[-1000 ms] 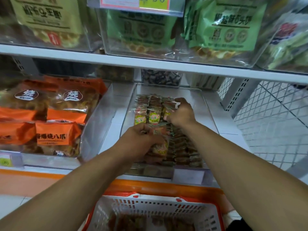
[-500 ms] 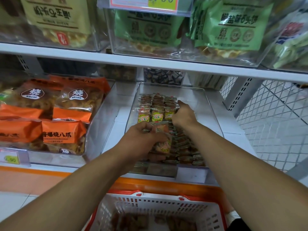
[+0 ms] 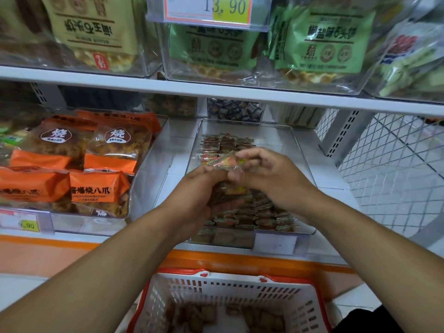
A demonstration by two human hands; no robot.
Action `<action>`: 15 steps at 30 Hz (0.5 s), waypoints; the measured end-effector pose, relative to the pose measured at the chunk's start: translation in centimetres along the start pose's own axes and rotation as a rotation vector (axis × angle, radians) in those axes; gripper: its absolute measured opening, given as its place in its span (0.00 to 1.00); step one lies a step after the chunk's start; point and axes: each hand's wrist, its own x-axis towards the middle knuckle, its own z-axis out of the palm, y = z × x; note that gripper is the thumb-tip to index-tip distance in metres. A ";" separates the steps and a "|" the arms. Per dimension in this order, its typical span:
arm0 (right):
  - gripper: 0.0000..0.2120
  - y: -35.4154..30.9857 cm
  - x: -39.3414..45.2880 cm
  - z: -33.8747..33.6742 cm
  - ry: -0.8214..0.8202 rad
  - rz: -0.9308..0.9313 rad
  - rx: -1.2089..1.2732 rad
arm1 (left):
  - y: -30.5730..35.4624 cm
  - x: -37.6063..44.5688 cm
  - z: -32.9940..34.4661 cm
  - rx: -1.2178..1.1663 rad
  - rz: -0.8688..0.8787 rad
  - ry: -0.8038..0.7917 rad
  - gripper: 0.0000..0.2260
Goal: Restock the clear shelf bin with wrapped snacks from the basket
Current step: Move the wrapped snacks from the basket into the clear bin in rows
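A clear shelf bin sits on the lower shelf, partly filled with rows of small wrapped snacks. Above its middle, my left hand grips a stack of wrapped snacks. My right hand meets it from the right and pinches the top wrapped snack of that stack with its fingertips. Below, at the frame's bottom, stands a white basket with a red rim, and several more brown wrapped snacks lie on its floor.
Orange snack bags fill the clear bin to the left. The shelf above carries bins of green and beige bags and a price tag. A white wire grid panel closes the right side.
My right hand has pulled back from the far snack row to my left hand's stack and taken hold of its top snack. The left hand has risen slightly.
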 end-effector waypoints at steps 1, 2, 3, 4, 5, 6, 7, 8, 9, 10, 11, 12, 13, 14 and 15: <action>0.27 0.2 -0.8 0.0 -0.030 0.008 0.014 | 0.0 -0.2 0.2 -0.007 -0.007 -0.026 0.17; 0.29 0.2 -1.3 -0.1 -0.033 0.019 0.040 | 0.0 -0.3 0.2 -0.012 -0.016 -0.044 0.19; 0.31 0.2 -1.6 -0.2 -0.021 0.029 0.063 | 0.0 -0.4 0.3 -0.018 -0.031 -0.056 0.20; 0.31 0.1 -1.9 -0.5 -0.011 0.041 0.092 | 0.0 -0.4 0.2 -0.015 -0.043 -0.066 0.20; 0.30 0.2 -2.1 -0.8 -0.016 0.050 0.121 | 0.1 -0.5 0.2 -0.004 -0.057 -0.080 0.19; 0.29 0.1 -2.3 -1.0 -0.035 0.055 0.132 | 0.1 -0.5 0.2 0.020 -0.066 -0.091 0.17; 0.27 0.2 -2.6 -1.1 -0.054 0.058 0.117 | 0.1 -0.6 0.3 0.045 -0.080 -0.102 0.16; 0.25 0.2 -2.8 -1.3 -0.058 0.066 0.091 | 0.0 -0.6 0.4 0.067 -0.091 -0.106 0.16; 0.25 0.4 -3.0 -1.4 -0.044 0.075 0.066 | -0.1 -0.7 0.5 0.076 -0.106 -0.095 0.17; 0.26 0.6 -3.1 -1.6 -0.014 0.087 0.046 | -0.2 -0.7 0.7 0.072 -0.116 -0.072 0.19; 0.27 0.8 -3.2 -1.8 0.023 0.101 0.026 | -0.4 -0.8 0.8 0.044 -0.124 -0.044 0.21; 0.28 0.9 -3.3 -2.0 0.055 0.115 0.014 | -0.5 -0.6 0.7 0.002 -0.130 -0.013 0.22; 0.29 1.1 -3.4 -2.2 0.077 0.123 0.019 | -0.5 -0.7 0.7 -0.058 -0.134 0.009 0.20; 0.30 1.1 -3.4 -2.4 0.090 0.130 0.040 | -0.4 -0.7 0.7 -0.114 -0.131 0.024 0.16; 0.30 1.2 -3.5 -2.6 0.096 0.136 0.073 | -0.3 -0.7 0.7 -0.155 -0.126 0.033 0.12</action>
